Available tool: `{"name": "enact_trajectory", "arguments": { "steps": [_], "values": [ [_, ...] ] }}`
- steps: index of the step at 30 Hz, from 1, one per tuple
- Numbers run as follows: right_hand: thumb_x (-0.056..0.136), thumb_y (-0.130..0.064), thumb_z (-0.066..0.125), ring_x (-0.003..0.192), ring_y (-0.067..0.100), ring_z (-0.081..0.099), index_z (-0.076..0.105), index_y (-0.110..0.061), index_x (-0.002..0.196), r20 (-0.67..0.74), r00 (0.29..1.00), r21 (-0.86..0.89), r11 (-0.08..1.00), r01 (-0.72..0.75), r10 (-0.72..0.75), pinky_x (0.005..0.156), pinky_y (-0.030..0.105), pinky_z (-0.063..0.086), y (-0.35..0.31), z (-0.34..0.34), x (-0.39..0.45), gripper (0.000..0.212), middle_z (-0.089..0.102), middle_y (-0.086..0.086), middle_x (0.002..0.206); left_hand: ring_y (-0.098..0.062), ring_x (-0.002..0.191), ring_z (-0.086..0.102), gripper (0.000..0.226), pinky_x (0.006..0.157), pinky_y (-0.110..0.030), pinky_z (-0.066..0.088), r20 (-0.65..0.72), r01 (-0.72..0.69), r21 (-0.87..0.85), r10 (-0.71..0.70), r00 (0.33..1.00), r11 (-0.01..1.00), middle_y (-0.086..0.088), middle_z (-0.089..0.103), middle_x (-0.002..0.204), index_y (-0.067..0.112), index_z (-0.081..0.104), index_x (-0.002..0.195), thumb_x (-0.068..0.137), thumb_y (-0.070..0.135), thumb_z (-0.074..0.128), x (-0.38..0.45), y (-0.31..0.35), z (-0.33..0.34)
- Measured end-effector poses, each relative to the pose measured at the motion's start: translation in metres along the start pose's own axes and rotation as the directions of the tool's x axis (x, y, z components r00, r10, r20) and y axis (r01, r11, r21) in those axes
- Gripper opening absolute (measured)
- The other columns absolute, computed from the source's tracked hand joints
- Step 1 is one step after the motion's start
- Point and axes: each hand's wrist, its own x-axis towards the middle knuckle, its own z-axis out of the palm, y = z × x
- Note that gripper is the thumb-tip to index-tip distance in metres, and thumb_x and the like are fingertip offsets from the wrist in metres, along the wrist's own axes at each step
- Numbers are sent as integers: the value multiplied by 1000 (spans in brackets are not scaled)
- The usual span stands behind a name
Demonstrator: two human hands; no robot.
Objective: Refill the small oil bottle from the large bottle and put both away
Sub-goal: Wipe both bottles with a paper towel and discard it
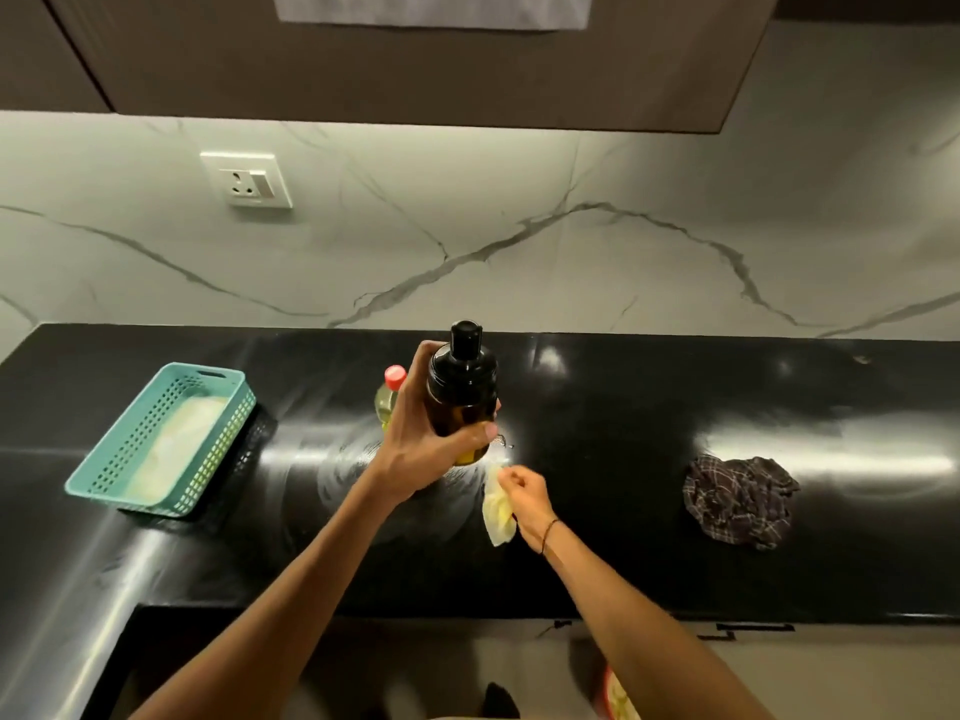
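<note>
Left hand [415, 449] raised above the black desk [623, 511], fingers [485, 432] clamped round the small oil bottle [461, 392]; bottle dark amber, black cap on, held clear of the surface and tilted slightly, cap toward 12 o'clock.

Large bottle [389, 394] standing on the desk just beyond the left hand, at about 10 o'clock from the small one; red cap and pale yellow oil showing, lower body hidden behind the hand (contact with the hand not discernible).

Right hand [522, 493] low over the desk at 5 o'clock from the small bottle, fingers pinched together on a crumpled pale yellow cloth [497, 511]; thin band at the wrist. Cloth hanging toward 6 o'clock, lying on or just over the surface, which of the two unclear.

Smeary streaks on the desk around both bottles.

Teal perforated basket [166, 439] well apart at 9 o'clock, something pale inside. Dark checked rag [737, 501] bunched at 3 o'clock, well apart from the hands.

White wall socket [247, 179] on the marble backsplash at 11 o'clock
</note>
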Motion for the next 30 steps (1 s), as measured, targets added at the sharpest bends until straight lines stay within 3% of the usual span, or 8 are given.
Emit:
{"name": "enact_trajectory", "arguments": {
  "steps": [1,3,5,9,13,18,22,30],
  "values": [
    [99,-32,60,120,28,58,71,-27,112,33,993,-285,951,116,-112,100,42,49,2,0,11,17,65,2,118,-29,89,71,71,82,-40,58,-6,7,5,-7,1000,1000,-21,64,100,-5,41,129,74,15,82,0,-2,-2],
    [103,-35,50,144,27,39,53,-28,143,89,934,-802,532,273,-346,118,49,33,7,-6,19,41,49,2,148,-29,89,71,71,82,-41,58,-18,13,20,-12,1000,1000,-20,65,100,-5,41,128,74,16,81,2,-3,-7],
    [103,-29,51,151,28,34,44,-20,151,217,826,-886,249,390,-520,121,49,31,13,-11,14,49,44,8,157,-31,90,72,72,83,-46,60,-42,6,49,-4,999,999,-18,66,101,-4,41,129,73,16,82,3,-4,-12],
    [107,-38,37,157,32,18,24,-11,162,540,732,-801,12,598,-416,126,49,25,51,-7,0,62,25,16,168,-38,90,73,69,83,-54,61,-82,-2,121,12,997,993,-17,69,100,0,44,128,73,18,82,8,-6,-21],
    [106,-56,11,158,28,-15,-5,-13,163,542,773,-820,-5,572,-329,129,48,1,58,-6,13,74,-16,8,170,-36,90,72,69,83,-45,60,-94,22,102,-12,995,995,-22,66,101,-1,43,129,74,16,82,9,-8,-30],
    [103,-59,4,158,27,-15,-8,-9,163,297,892,-943,43,330,-341,129,50,-6,12,-27,78,79,-13,12,171,-36,90,72,66,84,-45,62,-103,27,116,-15,995,993,-19,67,99,6,46,128,73,17,81,7,-5,-34],
    [100,-61,0,158,33,-13,-6,-3,162,283,913,-939,109,326,-295,129,49,-2,-3,-16,101,85,-9,20,170,-22,88,71,65,82,-31,60,-115,-4,118,18,993,993,-12,65,97,5,46,126,73,20,80,3,-8,-36],
    [105,-54,16,157,23,-15,-4,-12,164,702,654,-700,-101,707,-282,128,41,-6,3,9,71,75,-8,8,172,-29,88,72,71,82,-35,60,-113,25,77,-17,994,997,-22,68,97,-8,43,124,72,19,82,1,-13,-39]
  ]
}}
